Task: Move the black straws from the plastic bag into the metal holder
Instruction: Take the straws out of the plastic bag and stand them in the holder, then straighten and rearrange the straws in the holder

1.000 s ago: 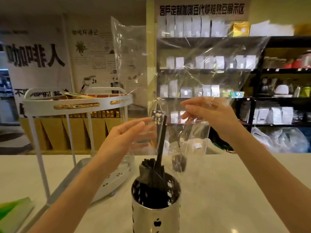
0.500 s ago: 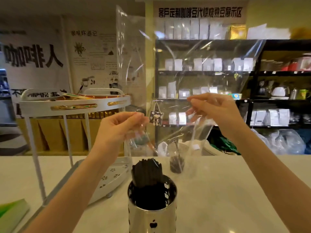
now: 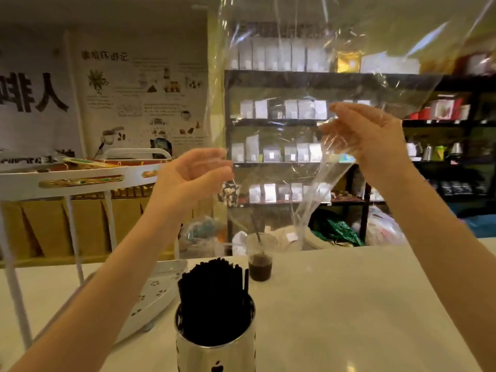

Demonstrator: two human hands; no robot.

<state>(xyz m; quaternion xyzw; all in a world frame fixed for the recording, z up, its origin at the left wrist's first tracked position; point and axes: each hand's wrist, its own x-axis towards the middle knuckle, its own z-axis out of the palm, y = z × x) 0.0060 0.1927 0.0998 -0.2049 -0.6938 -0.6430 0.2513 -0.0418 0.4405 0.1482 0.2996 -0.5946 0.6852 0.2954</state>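
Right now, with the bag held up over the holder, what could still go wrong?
1. The bag hangs just above the cup of dark drink, whose top looks open; lowering or swinging it might tip the cup over.
2. The straws stand packed and lean left in the holder; the trailing plastic or the left hand could snag them and pull some out.
3. The holder stands near the counter's front, where a forearm might bump it.

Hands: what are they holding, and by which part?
Both hold the empty plastic bag by its lower end: left hand at one edge, right hand at the other.
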